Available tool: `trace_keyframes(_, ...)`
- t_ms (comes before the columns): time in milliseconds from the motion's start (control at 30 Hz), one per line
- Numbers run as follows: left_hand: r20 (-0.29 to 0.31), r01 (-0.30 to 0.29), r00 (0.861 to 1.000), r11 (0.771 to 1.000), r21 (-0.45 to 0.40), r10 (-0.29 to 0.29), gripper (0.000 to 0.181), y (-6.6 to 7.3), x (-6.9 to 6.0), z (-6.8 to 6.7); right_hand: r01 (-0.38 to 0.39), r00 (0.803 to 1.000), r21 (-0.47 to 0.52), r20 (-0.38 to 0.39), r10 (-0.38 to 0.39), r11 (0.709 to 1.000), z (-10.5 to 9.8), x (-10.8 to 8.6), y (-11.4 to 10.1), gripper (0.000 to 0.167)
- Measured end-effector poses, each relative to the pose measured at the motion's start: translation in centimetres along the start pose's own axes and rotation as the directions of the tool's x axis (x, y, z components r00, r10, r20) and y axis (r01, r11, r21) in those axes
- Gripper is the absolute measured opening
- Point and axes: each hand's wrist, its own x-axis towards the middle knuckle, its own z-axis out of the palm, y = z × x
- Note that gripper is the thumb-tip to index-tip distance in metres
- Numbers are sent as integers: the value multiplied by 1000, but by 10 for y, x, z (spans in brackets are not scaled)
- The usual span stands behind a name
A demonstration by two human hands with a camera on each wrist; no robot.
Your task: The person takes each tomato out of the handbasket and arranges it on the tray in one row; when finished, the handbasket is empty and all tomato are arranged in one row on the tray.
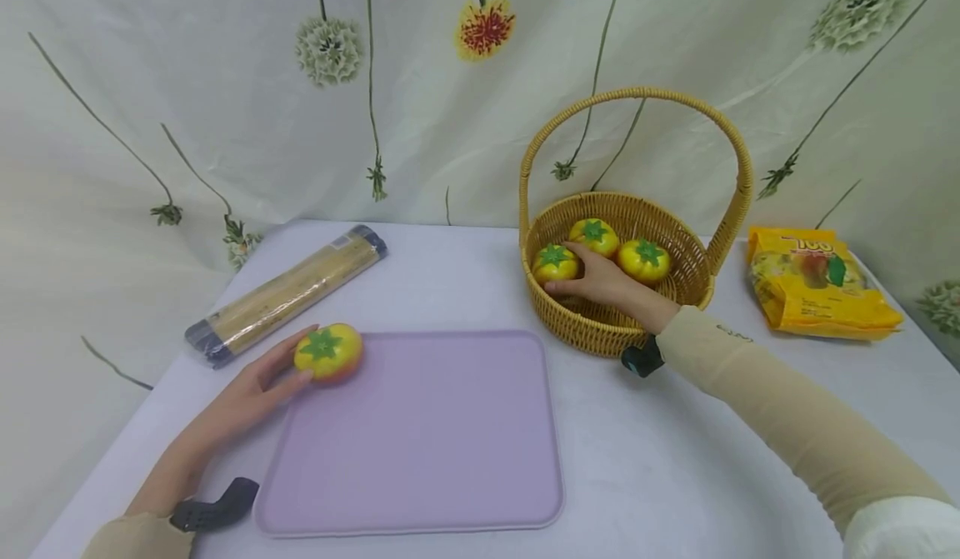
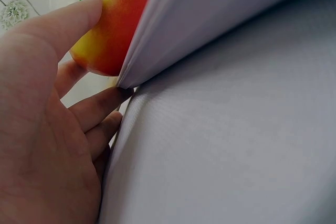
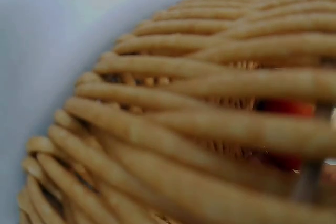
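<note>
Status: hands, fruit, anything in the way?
Left hand holding yellow fruit at far-left corner of tray. Right hand gripping leftmost fruit in basket. Basket handle arches above, apparently not blocking.

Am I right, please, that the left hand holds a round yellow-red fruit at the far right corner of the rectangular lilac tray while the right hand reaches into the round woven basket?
Not quite: the head view shows the left hand holding that round yellow-red fruit at the far left corner of the rectangular lilac tray; the rest stands.
</note>
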Motion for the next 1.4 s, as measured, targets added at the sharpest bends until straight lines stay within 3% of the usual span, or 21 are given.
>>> trace_keyframes(233, -9, -38, 999, 999, -5, 38, 55, -5, 1, 0, 12, 1000, 41, -25, -11, 999, -4, -2, -4, 85)
trace_keyframes(433, -4, -25, 1000, 1000, 6, 25, 55, -3, 1, -1, 45, 994, 102, -99, -34, 994, -11, -16, -19, 85)
trace_keyframes(633, -2, 4, 1000, 999, 32, -4, 57, 0, 1, -2, 152, 983, 258, -144, -118, 954, -18, -39, -45, 79)
trace_keyframes(800, -2, 42, 999, 998, 44, -42, 59, 1, 0, -1, 239, 968, 313, -155, -198, 919, -12, -53, -65, 74)
trace_keyframes(967, 3, 84, 996, 995, 59, -84, 63, 1, 0, 0, 272, 962, 379, -141, -235, 885, 12, -59, -79, 73)
trace_keyframes(1167, 4, 93, 996, 993, 71, -94, 67, -4, 1, 2, 305, 951, 479, -105, -291, 823, 58, -48, -94, 72)
trace_keyframes(1400, -11, 82, 997, 991, 101, -81, 71, -8, -1, 2, 258, 958, 472, -15, -285, 843, 110, -28, -109, 74)
